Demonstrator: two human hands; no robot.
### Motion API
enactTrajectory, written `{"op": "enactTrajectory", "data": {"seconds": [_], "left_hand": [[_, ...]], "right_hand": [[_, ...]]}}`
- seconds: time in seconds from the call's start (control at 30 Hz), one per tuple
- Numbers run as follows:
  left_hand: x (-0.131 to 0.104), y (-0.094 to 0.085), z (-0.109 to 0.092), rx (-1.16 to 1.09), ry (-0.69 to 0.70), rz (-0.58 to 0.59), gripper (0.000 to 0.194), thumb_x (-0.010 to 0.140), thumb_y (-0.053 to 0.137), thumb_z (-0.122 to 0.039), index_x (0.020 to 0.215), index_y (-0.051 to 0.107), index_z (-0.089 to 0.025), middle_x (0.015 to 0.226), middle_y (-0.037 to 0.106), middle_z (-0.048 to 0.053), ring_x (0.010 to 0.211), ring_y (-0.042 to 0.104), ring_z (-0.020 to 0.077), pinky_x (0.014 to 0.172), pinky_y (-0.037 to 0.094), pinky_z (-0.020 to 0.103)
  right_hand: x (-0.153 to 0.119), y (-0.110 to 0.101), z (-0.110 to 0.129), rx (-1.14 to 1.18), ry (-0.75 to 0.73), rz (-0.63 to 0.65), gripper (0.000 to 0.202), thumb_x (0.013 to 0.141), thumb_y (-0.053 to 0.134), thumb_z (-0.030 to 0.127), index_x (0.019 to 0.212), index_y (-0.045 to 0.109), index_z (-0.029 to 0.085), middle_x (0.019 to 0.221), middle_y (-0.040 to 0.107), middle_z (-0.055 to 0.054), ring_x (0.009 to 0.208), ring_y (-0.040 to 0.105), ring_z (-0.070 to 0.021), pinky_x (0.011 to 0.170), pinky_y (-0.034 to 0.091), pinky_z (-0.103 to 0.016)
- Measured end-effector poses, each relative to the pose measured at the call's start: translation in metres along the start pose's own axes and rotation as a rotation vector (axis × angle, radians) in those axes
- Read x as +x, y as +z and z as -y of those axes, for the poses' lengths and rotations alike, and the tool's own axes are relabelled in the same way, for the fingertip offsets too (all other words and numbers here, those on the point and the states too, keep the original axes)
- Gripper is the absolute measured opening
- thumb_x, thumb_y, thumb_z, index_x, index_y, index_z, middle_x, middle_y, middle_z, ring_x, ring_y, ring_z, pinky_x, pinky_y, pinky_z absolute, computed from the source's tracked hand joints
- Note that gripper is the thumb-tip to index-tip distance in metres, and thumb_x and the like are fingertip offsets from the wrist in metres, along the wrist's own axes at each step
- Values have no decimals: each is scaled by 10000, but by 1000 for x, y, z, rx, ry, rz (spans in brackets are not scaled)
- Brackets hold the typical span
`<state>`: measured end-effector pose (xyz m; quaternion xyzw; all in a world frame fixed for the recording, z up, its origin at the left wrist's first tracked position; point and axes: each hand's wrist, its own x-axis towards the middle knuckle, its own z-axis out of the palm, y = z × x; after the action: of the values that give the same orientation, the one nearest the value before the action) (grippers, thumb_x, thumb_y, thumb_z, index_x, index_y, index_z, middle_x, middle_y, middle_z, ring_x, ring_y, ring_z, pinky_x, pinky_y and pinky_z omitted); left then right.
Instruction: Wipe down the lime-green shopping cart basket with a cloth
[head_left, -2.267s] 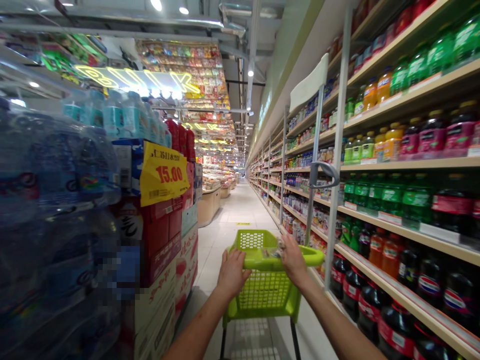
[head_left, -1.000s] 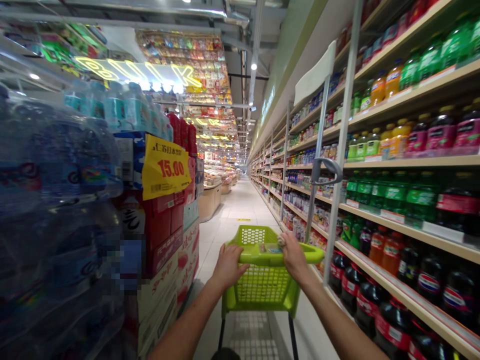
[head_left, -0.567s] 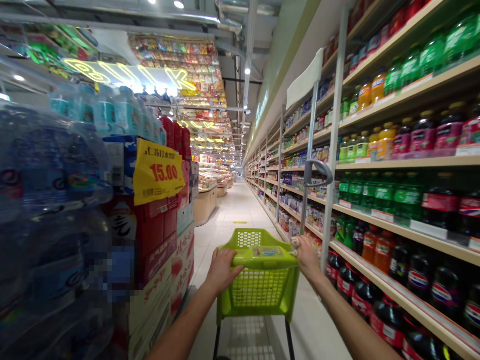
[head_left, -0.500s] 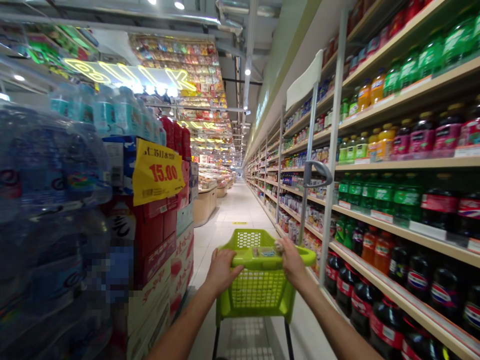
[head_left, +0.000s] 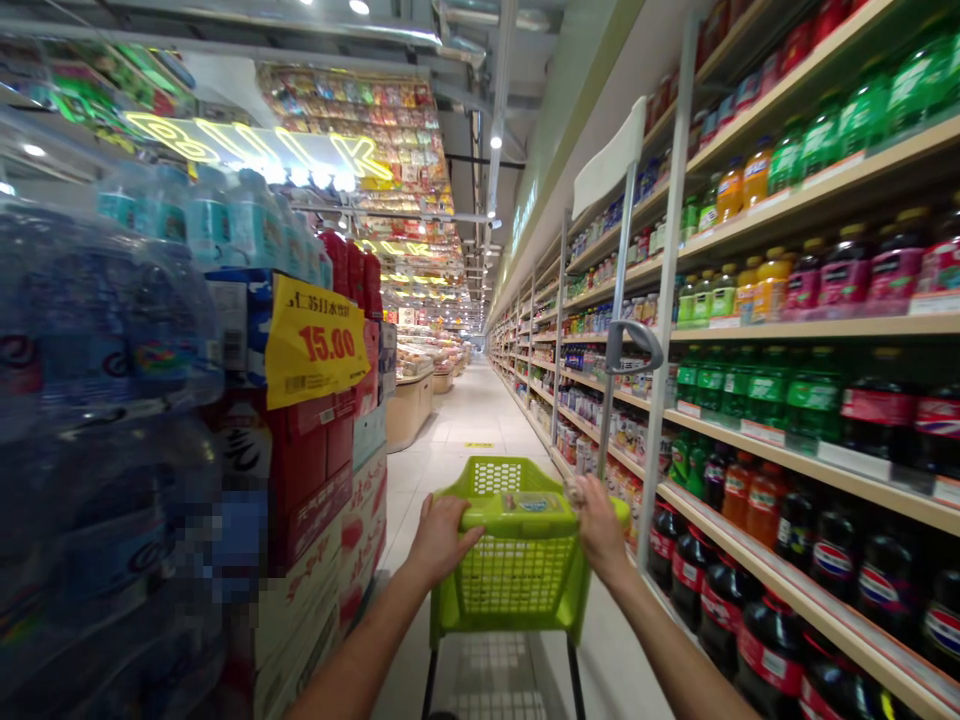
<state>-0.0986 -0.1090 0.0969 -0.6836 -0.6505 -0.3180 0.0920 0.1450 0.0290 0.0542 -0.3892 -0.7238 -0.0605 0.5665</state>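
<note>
One left hand (head_left: 437, 538), one right hand (head_left: 601, 522), clamped on one green cart (head_left: 517, 576) — one yellow price sign (head_left: 315, 342)

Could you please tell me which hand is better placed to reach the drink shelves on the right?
Probably the right hand: it is on the cart handle, on the side nearer the drink shelves, while the left hand is at the handle's opposite side.

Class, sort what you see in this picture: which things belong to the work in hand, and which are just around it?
In use: left hand and right hand, both at the handle; green cart.

Just around: yellow price sign, red boxes, wrapped bottles, shelf, green bottles.
</note>
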Motion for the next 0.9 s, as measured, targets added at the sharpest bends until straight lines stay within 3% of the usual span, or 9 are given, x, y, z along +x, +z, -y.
{"op": "enactTrajectory", "data": {"seconds": [0.1, 0.17, 0.23, 0.37, 0.43, 0.5, 0.67, 0.73, 0.9], "left_hand": [[1, 0, 2, 0, -4, 0, 311, 731, 522, -405, 942, 584, -186, 992, 628, 65, 998, 523, 232, 990, 242, 437], [2, 0, 5, 0, -3, -4, 302, 731, 519, -401, 936, 583, -190, 987, 630, 57, 995, 525, 227, 986, 248, 427], [2, -1, 8, 0, -2, -9, 297, 733, 515, -397, 936, 581, -190, 988, 628, 53, 996, 524, 221, 988, 247, 421], [1, -2, 7, 5, 2, -10, 299, 736, 509, -391, 942, 578, -185, 989, 627, 57, 996, 522, 216, 997, 238, 422], [0, -1, 5, 12, -5, -16, 305, 736, 507, -394, 939, 579, -178, 977, 629, 64, 991, 523, 218, 995, 243, 426], [1, -1, 3, 17, -14, -24, 309, 733, 508, -400, 935, 579, -178, 969, 630, 65, 987, 525, 218, 993, 247, 430], [1, 0, 1, 20, -15, -16, 304, 720, 524, -393, 933, 579, -182, 965, 633, 61, 983, 526, 222, 991, 246, 431], [1, 0, 2, 18, -9, -14, 301, 719, 528, -389, 932, 580, -183, 963, 632, 59, 988, 524, 228, 988, 249, 425], [1, 4, 1, 11, -11, -32, 311, 722, 528, -393, 932, 577, -169, 957, 624, 65, 994, 522, 236, 995, 235, 436]], "right_hand": [[-13, 21, 44, 138, -157, 68, 439, 812, 320, 129, 1214, 484, 191, 1284, 471, -89, 1229, 377, -200, 1003, 352, -430], [-15, 27, 56, 185, -243, 108, 438, 816, 344, 142, 1229, 473, 212, 1297, 463, -80, 1224, 386, -198, 995, 364, -424], [-12, 21, 42, 163, -246, 100, 432, 808, 359, 151, 1215, 488, 215, 1284, 477, -82, 1211, 401, -206, 993, 361, -439], [-4, -8, -15, -3, -17, -36, 434, 793, 331, 165, 1191, 504, 168, 1255, 489, -113, 1220, 379, -235, 1010, 314, -485], [-6, -13, -21, -35, 53, -73, 437, 805, 304, 168, 1198, 494, 150, 1262, 477, -125, 1227, 369, -241, 1013, 308, -488], [-12, -7, -2, 5, 26, -51, 431, 827, 295, 176, 1219, 475, 165, 1281, 463, -114, 1231, 370, -230, 1013, 322, -471], [-25, 19, 63, 167, -294, 154, 416, 855, 342, 179, 1256, 436, 233, 1322, 438, -65, 1256, 340, -192, 1010, 348, -423], [-21, 15, 54, 141, -309, 160, 406, 853, 352, 184, 1246, 450, 221, 1314, 446, -79, 1250, 349, -198, 1007, 348, -429], [-5, -15, -20, -64, -58, -9, 394, 828, 337, 204, 1177, 509, 144, 1247, 491, -143, 1232, 360, -261, 997, 313, -515]]}}
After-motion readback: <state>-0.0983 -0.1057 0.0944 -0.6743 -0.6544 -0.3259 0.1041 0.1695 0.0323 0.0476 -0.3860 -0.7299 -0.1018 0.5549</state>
